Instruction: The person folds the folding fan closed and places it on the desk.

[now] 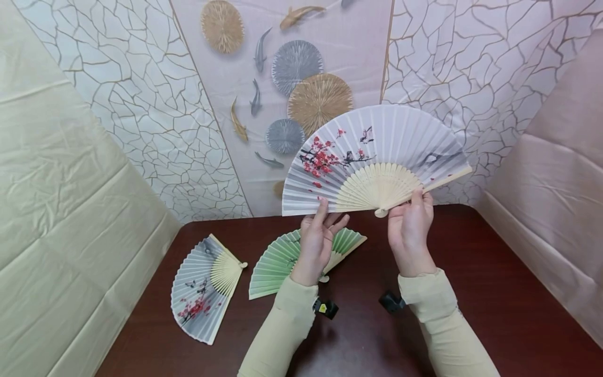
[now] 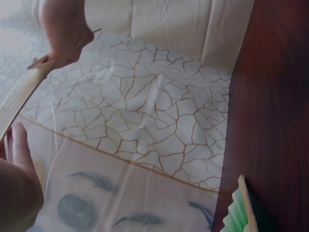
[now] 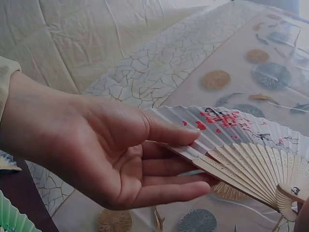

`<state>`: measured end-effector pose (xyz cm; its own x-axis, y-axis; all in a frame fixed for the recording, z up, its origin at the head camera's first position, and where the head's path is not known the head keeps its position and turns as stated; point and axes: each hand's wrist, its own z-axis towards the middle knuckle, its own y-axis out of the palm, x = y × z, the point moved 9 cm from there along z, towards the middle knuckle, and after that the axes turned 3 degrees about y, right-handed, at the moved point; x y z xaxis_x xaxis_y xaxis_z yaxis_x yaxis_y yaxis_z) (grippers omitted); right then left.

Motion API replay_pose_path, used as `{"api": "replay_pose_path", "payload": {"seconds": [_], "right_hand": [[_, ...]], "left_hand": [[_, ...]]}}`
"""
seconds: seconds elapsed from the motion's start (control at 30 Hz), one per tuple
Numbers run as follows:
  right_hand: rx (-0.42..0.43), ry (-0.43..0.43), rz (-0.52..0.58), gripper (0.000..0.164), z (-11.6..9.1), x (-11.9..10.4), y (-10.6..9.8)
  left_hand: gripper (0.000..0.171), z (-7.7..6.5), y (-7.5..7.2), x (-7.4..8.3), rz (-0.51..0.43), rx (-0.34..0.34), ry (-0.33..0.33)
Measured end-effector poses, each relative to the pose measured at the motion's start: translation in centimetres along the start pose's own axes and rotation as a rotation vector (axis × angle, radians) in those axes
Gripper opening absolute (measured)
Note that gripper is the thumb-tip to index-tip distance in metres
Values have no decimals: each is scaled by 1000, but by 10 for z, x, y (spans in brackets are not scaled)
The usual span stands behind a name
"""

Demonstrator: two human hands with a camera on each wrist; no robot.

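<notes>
A spread white-and-grey folding fan (image 1: 377,152) with red blossoms and pale ribs is held up above the table. My left hand (image 1: 316,243) pinches its left edge, thumb on the painted front and fingers behind, as the right wrist view also shows. My right hand (image 1: 413,228) grips the right outer rib beside the pivot, thumb in front. Beneath my left hand, a spread green folding fan (image 1: 275,264) lies on the table, partly hidden by that hand and forearm. Further left lies another grey-and-white folding fan (image 1: 198,293) with red blossoms, also spread.
The dark red-brown table (image 1: 499,293) ends at a back cloth (image 1: 155,131) printed with cracks, fish and round leaves. Plain pale cloths hang on the left (image 1: 61,209) and right (image 1: 546,173). Small black devices (image 1: 391,302) are worn at the wrists.
</notes>
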<state>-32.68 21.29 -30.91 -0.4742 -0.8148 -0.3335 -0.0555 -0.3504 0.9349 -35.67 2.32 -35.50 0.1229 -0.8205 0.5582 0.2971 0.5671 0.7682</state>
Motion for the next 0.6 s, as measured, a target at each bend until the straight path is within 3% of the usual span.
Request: {"api": "replay_pose_path", "payload": {"seconds": [0.17, 0.3, 0.6], "right_hand": [[-15, 2, 39, 24, -2, 3, 4], [-50, 8, 6, 23, -4, 7, 6], [-110, 77, -108, 22, -10, 13, 4]], "left_hand": [[21, -2, 6, -8, 13, -26, -1], [25, -4, 8, -13, 11, -26, -7], [23, 0, 6, -2, -18, 16, 15]]}}
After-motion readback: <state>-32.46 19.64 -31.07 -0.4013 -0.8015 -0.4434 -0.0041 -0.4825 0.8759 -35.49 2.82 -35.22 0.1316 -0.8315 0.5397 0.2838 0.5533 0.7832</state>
